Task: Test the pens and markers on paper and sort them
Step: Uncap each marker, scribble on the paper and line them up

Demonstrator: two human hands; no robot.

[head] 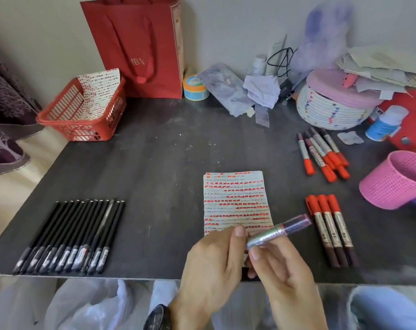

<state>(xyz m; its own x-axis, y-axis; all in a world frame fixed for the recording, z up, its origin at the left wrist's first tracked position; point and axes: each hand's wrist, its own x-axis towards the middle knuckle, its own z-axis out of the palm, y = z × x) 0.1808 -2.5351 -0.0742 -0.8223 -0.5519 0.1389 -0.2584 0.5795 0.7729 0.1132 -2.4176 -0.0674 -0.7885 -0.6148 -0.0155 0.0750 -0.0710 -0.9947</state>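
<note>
A paper sheet (236,201) covered in red test strokes lies in the middle of the dark table (154,163). Over its near edge both hands hold one marker (280,231), blurred, its dark end pointing up and right. My left hand (211,267) pinches the marker's near end with thumb and fingers. My right hand (280,275) grips the barrel from below. Three red-capped markers (330,229) lie side by side to the right. Several more red-capped markers (321,153) lie further back. A row of black pens (71,236) lies at the left.
A red basket (83,113) holding a marked sheet stands at the back left beside a red gift bag (140,46). A pink mesh cup (397,179) lies tipped at the right. A woven lidded basket (333,103), tape roll (195,88) and clutter fill the back.
</note>
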